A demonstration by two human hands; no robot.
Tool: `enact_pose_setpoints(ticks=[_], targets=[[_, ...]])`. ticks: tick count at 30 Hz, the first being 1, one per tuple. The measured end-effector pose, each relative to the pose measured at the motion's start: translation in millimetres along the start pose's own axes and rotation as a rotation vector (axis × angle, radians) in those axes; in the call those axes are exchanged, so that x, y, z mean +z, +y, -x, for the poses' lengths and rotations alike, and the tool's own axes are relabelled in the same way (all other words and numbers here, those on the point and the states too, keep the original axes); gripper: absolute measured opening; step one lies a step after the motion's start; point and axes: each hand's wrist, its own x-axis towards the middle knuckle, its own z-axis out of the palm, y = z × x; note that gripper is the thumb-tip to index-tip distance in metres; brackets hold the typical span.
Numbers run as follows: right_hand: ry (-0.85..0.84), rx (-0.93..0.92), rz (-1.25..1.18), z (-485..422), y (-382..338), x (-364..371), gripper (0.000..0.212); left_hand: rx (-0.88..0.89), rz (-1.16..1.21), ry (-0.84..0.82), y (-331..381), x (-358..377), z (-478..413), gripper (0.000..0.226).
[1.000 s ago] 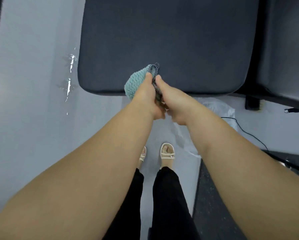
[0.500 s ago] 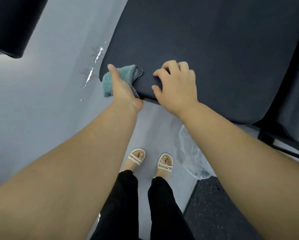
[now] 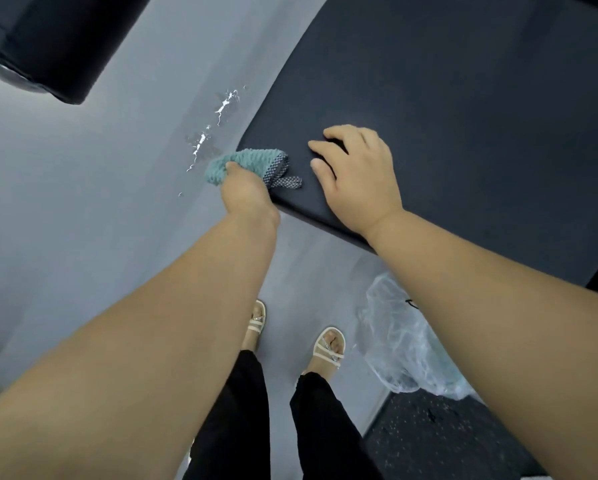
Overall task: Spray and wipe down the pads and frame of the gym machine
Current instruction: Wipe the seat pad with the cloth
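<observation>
Pad (image 3: pixel 446 109): dark, matte, rounded corner; no writing seen.
Left hand (image 3: pixel 245 194): I gripped teal cloth (image 3: pixel 245 161).
Right hand (image 3: pixel 358 174): my fingers lay loose on pad.

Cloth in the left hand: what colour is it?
The cloth is teal with grey speckled trim; head view.

head view, steeply downward, close above pad (image 3: pixel 429 116)

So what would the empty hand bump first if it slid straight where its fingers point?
Probably nothing: the right hand rests on the pad, with only bare pad ahead; the cloth sits aside.
</observation>
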Motion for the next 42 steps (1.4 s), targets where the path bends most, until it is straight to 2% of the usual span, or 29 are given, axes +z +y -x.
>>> enact_pose_setpoints(ticks=[2, 4, 8, 10, 12, 15, 17, 20, 25, 31, 34, 38, 42], targets=[[0.026, 0.015, -0.050, 0, -2, 1, 0.036, 0.109, -0.212, 0.026, 2, -7, -5, 0.041], [0.043, 0.008, -0.047, 0, -3, 2, 0.035, 0.198, -0.348, -0.021, -3, -16, -3, 0.038], [0.049, -0.007, -0.035, 0, -4, 3, 0.033, 0.316, -0.356, -0.103, -8, -20, -1, 0.021], [0.052, -0.015, -0.024, 0, -3, 4, 0.032, 0.371, -0.487, -0.089, 8, -11, -17, 0.028], [0.053, -0.024, 0.007, 0, -2, 5, 0.031, 0.403, -0.731, -0.091, 31, 1, -35, 0.035], [0.050, -0.020, 0.056, -1, -4, 5, 0.030, 0.456, -1.024, -0.194, 56, 25, -46, 0.044], [0.040, -0.013, 0.075, 0, -4, 5, 0.029, 0.522, -1.130, -0.225, 58, 36, -45, 0.046], [0.036, -0.006, 0.077, 0, -5, 4, 0.029, 0.566, -1.162, -0.255, 52, 23, -46, 0.044], [0.028, -0.004, 0.099, 0, -5, 3, 0.030, 0.515, -1.227, -0.350, 62, 0, -50, 0.040], [0.039, -0.017, 0.108, 0, -3, 5, 0.028, 0.634, -1.119, -0.505, 75, 75, -61, 0.046], [0.034, -0.022, 0.106, 0, -2, 7, 0.028, 0.657, -1.082, -0.500, 73, 90, -70, 0.044], [0.023, -0.008, 0.107, -1, -3, 6, 0.028, 0.612, -1.231, -0.454, 70, 42, -56, 0.040], [0.014, 0.056, 0.076, -6, -7, 1, 0.024, 0.561, -1.204, -0.544, 67, -2, -50, 0.033]])
